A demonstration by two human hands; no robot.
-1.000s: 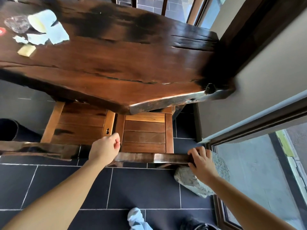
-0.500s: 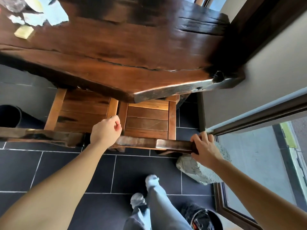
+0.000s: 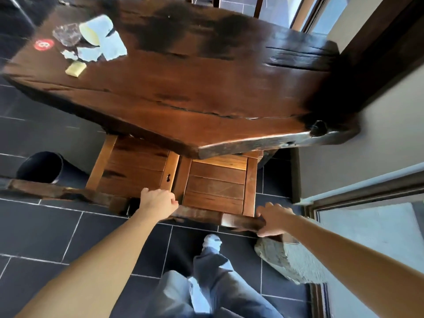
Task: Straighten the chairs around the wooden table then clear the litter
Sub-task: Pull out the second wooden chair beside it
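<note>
A dark slab wooden table fills the upper view. Two wooden chairs are pushed under its near edge: the right chair and the left chair. My left hand grips the left end of the right chair's top rail. My right hand grips the rail's right end. Litter lies on the table's far left: a tipped paper cup, torn paper scraps, a crumpled clear wrapper, a red cap and a yellow piece.
A black bin stands on the dark tiled floor at left. A large grey stone lies by the glass door frame at right. My legs are below the chair. A wall flanks the table's right end.
The view tilted up, so the litter on the table shows more fully. My leg has stepped forward toward the chair. Both hands stay on the right chair's rail.
</note>
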